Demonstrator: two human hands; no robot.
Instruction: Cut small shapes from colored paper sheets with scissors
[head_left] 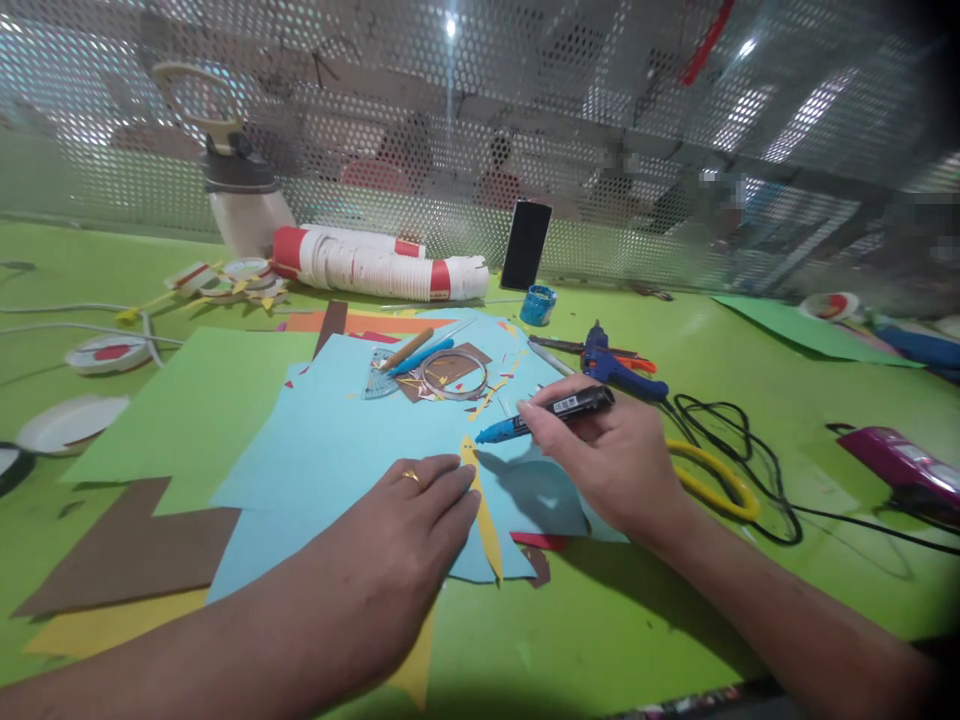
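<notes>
My right hand [611, 460] grips a black marker [570, 406] with a blue tip end. The tip hovers at or just above the upper end of a narrow yellow paper strip [486, 520]; I cannot tell if it touches. Small dark marks show on that end of the strip. My left hand [424, 520], with a ring on one finger, lies flat beside the strip, its fingertips pressing at the strip's left edge. Beneath both is light blue paper [315, 440]. A clear ring [455, 374], a blue pen [424, 356] and a protractor [380, 378] lie further up on it.
A blue glue gun [615, 368], its black cord and a yellow ring [716, 482] lie to the right. Behind stand a phone [526, 245], a small blue pot [538, 305], stacked paper cups [375, 265] and a bottle [244, 200]. Green paper [202, 400] is at left.
</notes>
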